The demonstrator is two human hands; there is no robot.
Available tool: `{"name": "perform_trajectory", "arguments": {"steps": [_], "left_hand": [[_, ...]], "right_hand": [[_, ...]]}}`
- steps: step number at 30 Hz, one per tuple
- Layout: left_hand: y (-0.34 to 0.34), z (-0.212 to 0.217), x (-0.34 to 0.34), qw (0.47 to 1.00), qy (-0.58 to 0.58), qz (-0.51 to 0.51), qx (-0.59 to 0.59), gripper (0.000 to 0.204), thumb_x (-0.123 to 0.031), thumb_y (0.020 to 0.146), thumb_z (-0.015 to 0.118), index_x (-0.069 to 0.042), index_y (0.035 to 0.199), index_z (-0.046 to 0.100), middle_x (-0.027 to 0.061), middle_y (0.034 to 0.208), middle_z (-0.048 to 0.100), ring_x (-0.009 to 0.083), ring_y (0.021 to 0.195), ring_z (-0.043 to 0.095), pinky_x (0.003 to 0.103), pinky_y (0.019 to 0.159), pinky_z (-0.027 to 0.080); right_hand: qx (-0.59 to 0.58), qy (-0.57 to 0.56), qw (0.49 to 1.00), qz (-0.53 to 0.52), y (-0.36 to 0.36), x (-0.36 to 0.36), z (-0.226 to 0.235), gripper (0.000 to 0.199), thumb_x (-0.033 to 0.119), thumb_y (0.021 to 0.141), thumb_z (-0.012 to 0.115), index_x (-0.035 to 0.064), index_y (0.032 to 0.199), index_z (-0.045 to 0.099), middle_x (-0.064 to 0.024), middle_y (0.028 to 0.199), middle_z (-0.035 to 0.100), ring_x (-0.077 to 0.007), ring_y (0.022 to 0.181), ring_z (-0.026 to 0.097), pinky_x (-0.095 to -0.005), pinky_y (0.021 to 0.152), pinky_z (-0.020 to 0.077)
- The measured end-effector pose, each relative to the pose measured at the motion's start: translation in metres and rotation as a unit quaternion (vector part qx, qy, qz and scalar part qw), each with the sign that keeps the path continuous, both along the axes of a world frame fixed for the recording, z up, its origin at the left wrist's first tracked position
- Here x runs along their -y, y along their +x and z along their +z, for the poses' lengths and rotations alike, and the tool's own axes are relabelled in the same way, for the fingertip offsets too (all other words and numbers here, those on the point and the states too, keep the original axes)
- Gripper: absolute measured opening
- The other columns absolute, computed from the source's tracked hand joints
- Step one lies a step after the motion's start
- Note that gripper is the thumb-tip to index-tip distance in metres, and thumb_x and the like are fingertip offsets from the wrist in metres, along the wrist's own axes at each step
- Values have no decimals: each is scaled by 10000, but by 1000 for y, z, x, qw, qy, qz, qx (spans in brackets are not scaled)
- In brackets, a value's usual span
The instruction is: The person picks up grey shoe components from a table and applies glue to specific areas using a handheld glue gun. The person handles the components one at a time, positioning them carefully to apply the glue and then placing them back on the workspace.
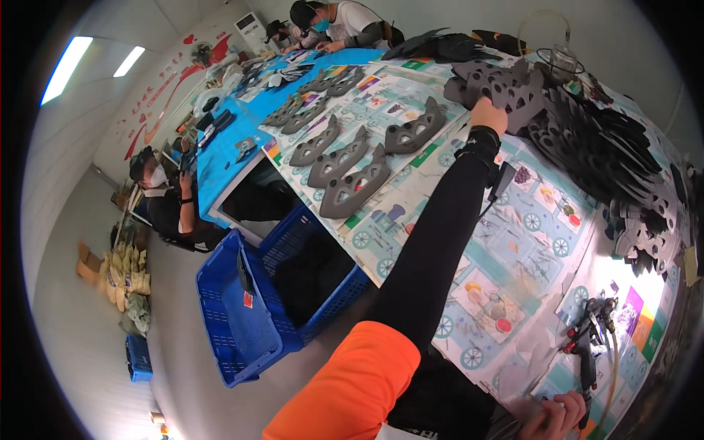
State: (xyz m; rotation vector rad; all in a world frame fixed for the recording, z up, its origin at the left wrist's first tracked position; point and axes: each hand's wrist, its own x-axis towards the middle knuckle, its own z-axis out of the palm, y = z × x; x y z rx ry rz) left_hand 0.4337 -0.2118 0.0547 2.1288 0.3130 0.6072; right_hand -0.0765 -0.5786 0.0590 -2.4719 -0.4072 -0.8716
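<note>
My left hand (489,115) is closed over the edge of a dark grey cut-out piece (506,86). Its fingers are curled out of sight behind the piece, so I cannot confirm how many are pinching it; only the knuckles and the back of the hand show. That piece sits on top of the long heap of similar dark pieces (609,154), at the heap's far-left end.

My right hand (555,416) appears near the lower edge, well short of the heap. Its fingers are wrapped around the grip of a black-and-red spray gun (590,334). The hand is partly cut off by the rim, and the gun's nozzle is too small to make out.

The left arm extends straight away from me, in a black sleeve (440,227) with an orange upper sleeve (352,389) at the shoulder end. The wrist is level, with the palm facing the heap.

The bench (513,242) is covered with a printed sheet showing wheels and fruit. Left of the heap, grey shaped parts (352,180) lie side by side in rows, each separate from its neighbour. Further left, below the bench edge, stand two blue crates (242,315); their contents are dark and unreadable.

Beyond the rows, other people sit at a blue-covered bench (235,139).
</note>
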Motion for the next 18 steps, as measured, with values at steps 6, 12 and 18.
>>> {"name": "perform_trajectory", "arguments": {"steps": [6, 12, 18], "left_hand": [[-56, 39, -2, 969, -211, -69, 105, 518, 12, 844, 721, 67, 1300, 481, 172, 1150, 688, 301, 987, 739, 418, 709, 635], [-212, 68, 16, 904, -307, -288, 78, 396, -173, 914, 773, -29, 1198, 536, 117, 1042, 685, 214, 806, 648, 355, 675, 531], [-375, 39, 23, 907, -126, -382, -127, 288, -258, 1072, 600, 15, 995, 649, 77, 803, 689, 146, 753, 634, 360, 704, 515]], "right_hand": [[19, 4, 1000, 11, 2, -2, 3, 164, -17, 937, 560, 35, 857, 694, -152, 966, 703, -371, 952, 638, -494, 921, 505], [81, -4, 997, 20, -7, 2, 0, 139, -18, 958, 574, 32, 876, 674, -143, 930, 689, -363, 928, 648, -491, 899, 509], [53, -2, 998, 31, -13, 9, -11, 120, -51, 934, 562, 5, 956, 666, -165, 1020, 688, -365, 981, 625, -480, 938, 495]]}}
